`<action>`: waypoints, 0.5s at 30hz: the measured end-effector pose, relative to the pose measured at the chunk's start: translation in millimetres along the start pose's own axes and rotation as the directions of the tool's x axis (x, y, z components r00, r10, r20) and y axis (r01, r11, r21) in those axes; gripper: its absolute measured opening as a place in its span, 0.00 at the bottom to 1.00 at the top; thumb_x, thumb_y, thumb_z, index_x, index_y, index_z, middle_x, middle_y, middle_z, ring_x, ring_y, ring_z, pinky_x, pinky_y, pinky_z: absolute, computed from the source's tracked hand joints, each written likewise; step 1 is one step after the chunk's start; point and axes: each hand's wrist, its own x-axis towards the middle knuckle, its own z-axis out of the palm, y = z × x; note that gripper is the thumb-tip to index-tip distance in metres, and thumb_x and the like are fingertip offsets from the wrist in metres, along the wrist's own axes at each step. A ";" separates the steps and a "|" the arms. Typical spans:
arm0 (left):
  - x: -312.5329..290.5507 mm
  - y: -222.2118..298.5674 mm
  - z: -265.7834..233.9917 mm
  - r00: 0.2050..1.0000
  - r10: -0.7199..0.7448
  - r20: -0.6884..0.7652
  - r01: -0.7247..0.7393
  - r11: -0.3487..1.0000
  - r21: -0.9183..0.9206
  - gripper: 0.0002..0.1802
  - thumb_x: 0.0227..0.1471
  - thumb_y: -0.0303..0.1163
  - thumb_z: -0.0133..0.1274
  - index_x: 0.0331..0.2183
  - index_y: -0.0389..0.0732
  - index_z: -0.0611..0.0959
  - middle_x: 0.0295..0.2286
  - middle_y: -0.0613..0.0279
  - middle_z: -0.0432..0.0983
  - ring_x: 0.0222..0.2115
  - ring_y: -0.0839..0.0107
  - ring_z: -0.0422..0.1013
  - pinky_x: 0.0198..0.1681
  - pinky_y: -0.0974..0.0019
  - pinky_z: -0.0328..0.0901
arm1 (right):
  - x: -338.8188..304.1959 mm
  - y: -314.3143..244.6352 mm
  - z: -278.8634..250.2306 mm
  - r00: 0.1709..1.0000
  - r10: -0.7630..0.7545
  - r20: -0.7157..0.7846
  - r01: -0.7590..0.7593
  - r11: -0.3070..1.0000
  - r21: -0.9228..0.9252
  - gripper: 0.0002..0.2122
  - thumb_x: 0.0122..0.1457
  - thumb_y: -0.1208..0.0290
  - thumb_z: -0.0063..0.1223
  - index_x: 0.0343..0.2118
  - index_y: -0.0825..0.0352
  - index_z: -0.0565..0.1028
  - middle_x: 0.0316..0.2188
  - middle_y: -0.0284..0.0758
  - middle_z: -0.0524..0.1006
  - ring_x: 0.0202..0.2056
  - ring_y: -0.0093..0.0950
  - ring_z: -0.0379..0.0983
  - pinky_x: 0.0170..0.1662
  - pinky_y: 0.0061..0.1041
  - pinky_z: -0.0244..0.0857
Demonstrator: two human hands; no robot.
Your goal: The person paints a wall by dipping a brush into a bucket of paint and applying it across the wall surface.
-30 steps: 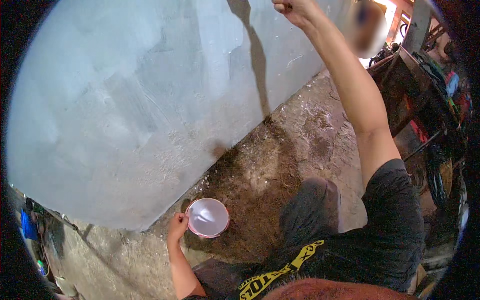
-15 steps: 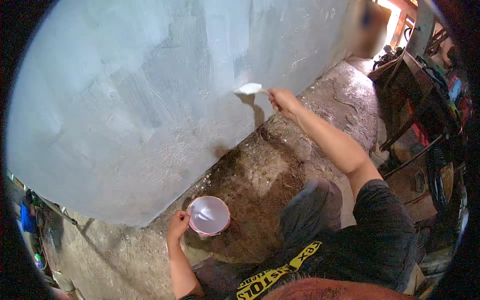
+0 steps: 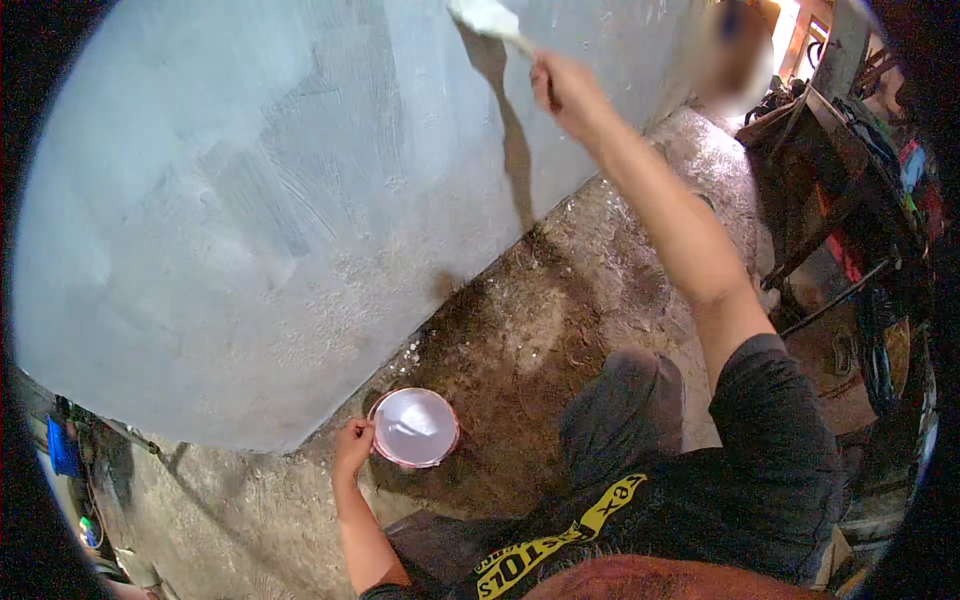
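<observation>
My right grip (image 3: 572,92) is closed around the handle of the brush (image 3: 487,17), pale bristles up at the wall (image 3: 200,250); whether they press, I cannot tell. My left grip (image 3: 352,442) pinches the rim of the bucket (image 3: 412,465), just off the wall's bottom edge. I judge the step as brushing on a coat; the next move seems to call for a steady stroke, bristles flat. Lettering (image 3: 560,545) on a yellow band crosses my dark shirt (image 3: 700,500); on the bucket I can read none
</observation>
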 end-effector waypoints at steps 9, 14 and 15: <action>-12.3 23.3 3.0 0.999 0.031 -0.025 -0.032 0.999 -0.044 0.12 0.52 0.36 0.50 0.24 0.39 0.73 0.15 0.67 0.69 0.14 0.79 0.64 0.18 0.73 0.59 | -79.2 136.0 -67.4 0.844 0.488 -0.223 -0.536 0.784 -0.313 0.12 0.59 0.65 0.41 0.20 0.61 0.68 0.13 0.24 0.63 0.11 0.18 0.53 0.13 0.19 0.45; -21.3 29.6 3.9 0.998 0.040 -0.047 -0.042 0.998 -0.037 0.11 0.52 0.36 0.50 0.26 0.38 0.74 0.17 0.66 0.70 0.15 0.78 0.64 0.19 0.73 0.59 | 0.3 52.9 -50.8 0.936 0.312 -0.165 -0.353 0.841 -0.411 0.11 0.58 0.65 0.43 0.19 0.61 0.68 0.14 0.25 0.63 0.14 0.17 0.54 0.16 0.19 0.48; -19.6 28.3 3.3 0.998 0.039 -0.047 -0.040 0.999 -0.033 0.11 0.52 0.36 0.50 0.26 0.38 0.74 0.17 0.66 0.70 0.15 0.78 0.64 0.19 0.73 0.59 | 15.2 26.1 -51.5 0.968 0.250 -0.019 -0.235 0.877 -0.420 0.11 0.58 0.66 0.42 0.19 0.61 0.68 0.13 0.25 0.63 0.14 0.17 0.54 0.16 0.19 0.49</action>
